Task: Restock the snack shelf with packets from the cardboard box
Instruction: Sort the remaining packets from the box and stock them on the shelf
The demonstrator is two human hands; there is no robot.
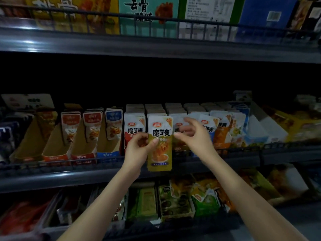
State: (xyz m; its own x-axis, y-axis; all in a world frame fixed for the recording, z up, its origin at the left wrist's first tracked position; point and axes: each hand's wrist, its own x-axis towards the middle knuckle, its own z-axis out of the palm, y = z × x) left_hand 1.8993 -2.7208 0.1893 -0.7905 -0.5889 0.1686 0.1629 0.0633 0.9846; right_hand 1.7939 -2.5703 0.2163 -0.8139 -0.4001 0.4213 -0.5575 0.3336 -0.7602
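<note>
The middle snack shelf (52, 178) carries rows of upright konjac snack packets (134, 126) behind its wire front rail, with half-empty cardboard display trays (81, 146) at its left end. A yellow-bottomed konjac packet (160, 153) stands upright before the shelf's centre, overlapping the rail. The left hand (139, 148) pinches its left edge, thumb on the front. The right hand (194, 134) is loosely spread and holds nothing, just before the shelved packets; whether it touches them is unclear.
</note>
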